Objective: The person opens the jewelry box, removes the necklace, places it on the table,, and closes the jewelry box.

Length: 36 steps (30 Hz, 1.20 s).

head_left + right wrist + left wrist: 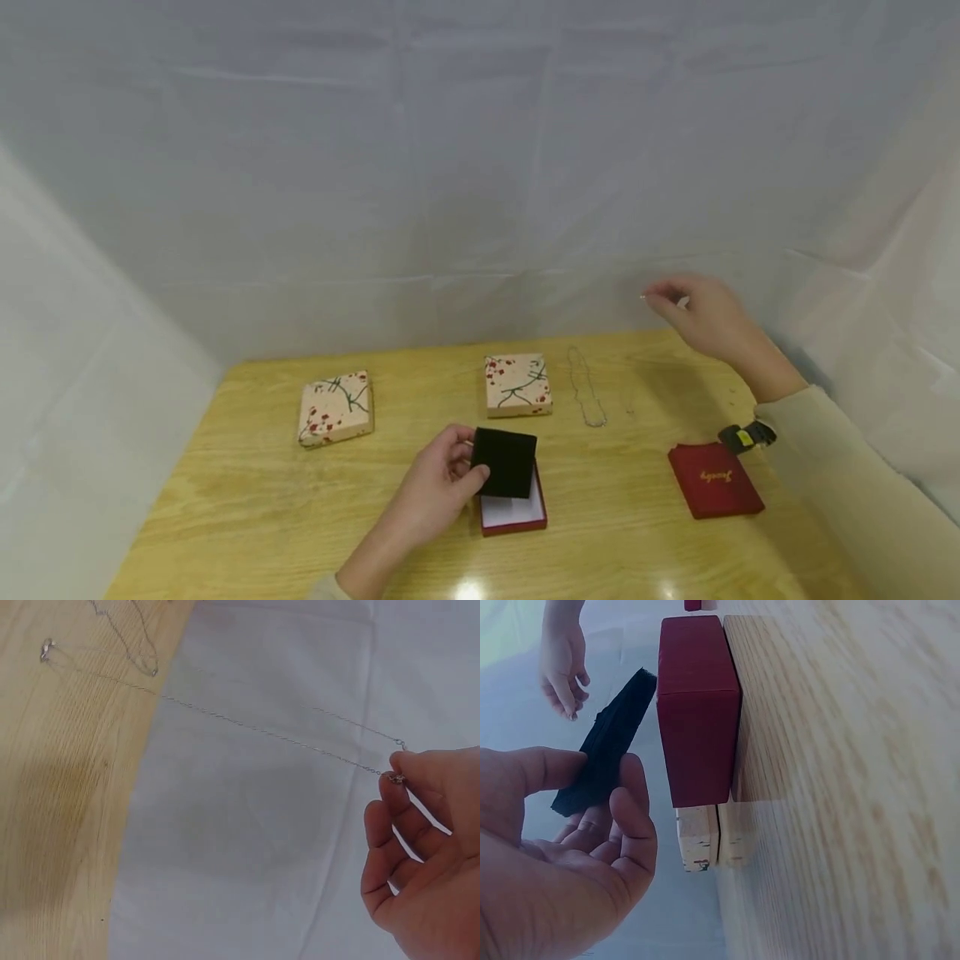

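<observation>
My left hand (438, 487) pinches a thin black square pad (504, 462) between thumb and fingers. The pad is tilted over an uncovered red jewelry box (513, 527) with a white inside, hiding its far part. In the left wrist view, the pad (607, 746) is seen edge-on beside the red box (700, 742). Raised above the back right of the table, my right hand (705, 317) pinches the end of a fine silver necklace (255, 729) between thumb and index finger. Its chain slopes down to a small pendant (46, 650) near the tabletop.
Another silver necklace (588, 396) lies on the wooden table (300, 517). Two flower-patterned boxes stand at the back, one left (337, 408) and one central (517, 387). A red square piece with gold lettering (716, 483) lies below the right forearm. White cloth (480, 167) hangs behind.
</observation>
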### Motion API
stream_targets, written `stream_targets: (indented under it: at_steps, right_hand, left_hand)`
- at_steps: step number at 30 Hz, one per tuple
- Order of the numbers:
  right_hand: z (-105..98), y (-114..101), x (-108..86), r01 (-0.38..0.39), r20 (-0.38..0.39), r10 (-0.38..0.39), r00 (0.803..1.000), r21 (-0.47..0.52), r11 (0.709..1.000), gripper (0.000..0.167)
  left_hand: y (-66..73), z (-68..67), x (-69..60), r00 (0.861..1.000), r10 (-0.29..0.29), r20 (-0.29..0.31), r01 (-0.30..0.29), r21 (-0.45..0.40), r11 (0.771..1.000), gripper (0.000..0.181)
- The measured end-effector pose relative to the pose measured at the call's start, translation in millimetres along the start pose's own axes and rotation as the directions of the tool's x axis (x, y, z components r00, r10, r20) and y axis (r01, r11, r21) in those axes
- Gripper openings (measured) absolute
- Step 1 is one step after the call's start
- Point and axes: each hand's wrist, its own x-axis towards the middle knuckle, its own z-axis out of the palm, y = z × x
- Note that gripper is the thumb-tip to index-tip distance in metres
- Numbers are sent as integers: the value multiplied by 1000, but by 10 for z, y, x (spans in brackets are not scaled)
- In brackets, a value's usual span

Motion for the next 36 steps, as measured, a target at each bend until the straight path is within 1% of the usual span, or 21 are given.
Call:
stream_targets:
  at_steps: [5, 8, 11, 14, 16, 19, 22, 24, 26, 32, 36]
  right_hand:
    - [103, 103, 237, 5, -55, -3, 998, 28, 1000, 33]
    - [153, 152, 349, 16, -97, -11, 995, 45, 999, 31]
    - [176, 186, 396, 15, -133, -8, 991, 54, 998, 30]
    - [188, 215, 373, 18, -137, -11, 990, 53, 998, 28]
    - [205, 245, 324, 17, -108, -11, 994, 53, 998, 28]
    - [256, 301, 220, -10, -18, 11, 1000, 51, 999, 30]
    - [324, 358, 119, -36, 82, 31, 996, 53, 998, 35]
    - [368, 393, 59, -42, 130, 34, 991, 53, 998, 36]
    - [410, 413, 7, -36, 164, 26, 986, 56, 998, 34]
    - [485, 432, -106, -13, 227, 5, 974, 37, 999, 25]
    - [502, 437, -161, -7, 291, -11, 957, 59, 998, 21]
  left_hand:
    - [9, 11, -17, 1000, -6, 8, 6, -28, 1000, 36]
    - [7, 16, -19, 1000, -19, 12, 19, -15, 1000, 35]
    - [5, 23, -10, 999, -28, 15, 28, 12, 1000, 34]
    - [10, 26, 1, 999, -31, 15, 31, 35, 999, 33]
    - [19, 25, 3, 1000, -26, 15, 26, 39, 999, 34]
    - [27, 22, 2, 1000, -17, 16, 17, 33, 999, 35]
    - [29, 21, -4, 1000, -11, 16, 11, 18, 1000, 36]
    - [28, 21, -7, 1000, -11, 16, 11, 6, 1000, 36]
    - [27, 21, -12, 1000, -14, 17, 14, 0, 1000, 37]
    - [23, 17, -17, 1000, -13, 18, 13, -4, 1000, 37]
    - [24, 12, -16, 1000, -10, 16, 10, 5, 1000, 37]
